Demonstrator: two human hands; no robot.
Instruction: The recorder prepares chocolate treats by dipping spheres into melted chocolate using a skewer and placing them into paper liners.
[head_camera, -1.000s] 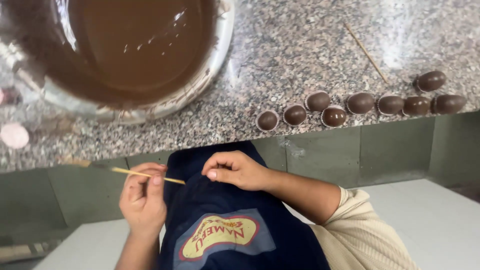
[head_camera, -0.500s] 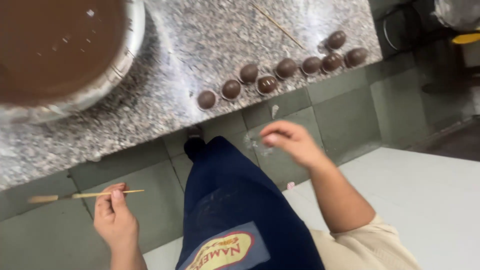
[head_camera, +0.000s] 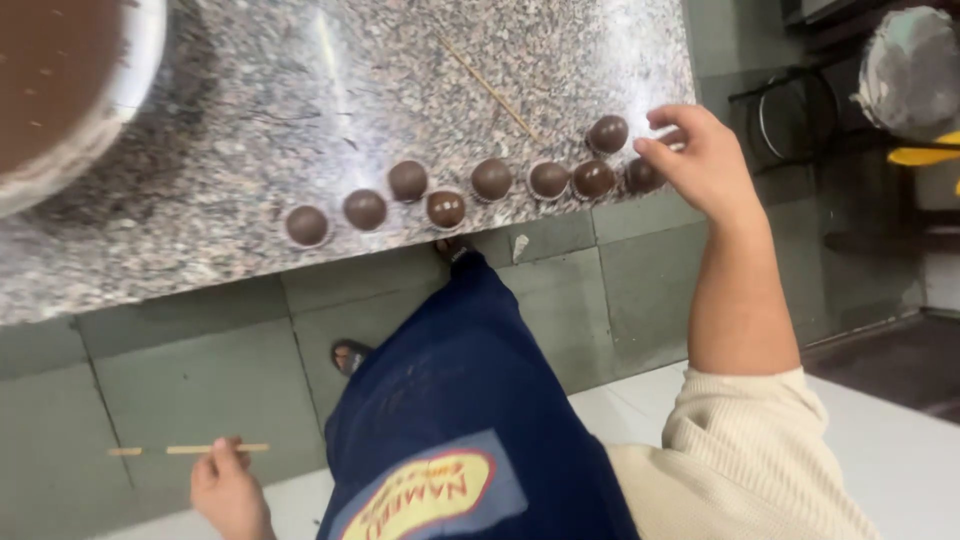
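Speckled granite counter (head_camera: 250, 110), row of chocolate balls (head_camera: 446, 209), thin wooden skewer (head_camera: 487, 85), metal bowl (head_camera: 125, 85) of melted chocolate

So there's a row of chocolate balls (head_camera: 447, 209) along the front edge of the counter (head_camera: 250, 120), bowl (head_camera: 70, 90) back left, skewer (head_camera: 487, 85) lying behind the row, right hand (head_camera: 700, 160) at its right end, left hand (head_camera: 230, 490) down low holding a stick (head_camera: 190, 449).

Looking steeply down from head height, facing the counter (head_camera: 300, 110) edge at close range, tilted so the edge is running slantwise. Taking in the bowl (head_camera: 120, 90) rim at upper left, the apron (head_camera: 470, 400) below, floor on the right. Showing only one view, perhaps slightly blurred by motion.
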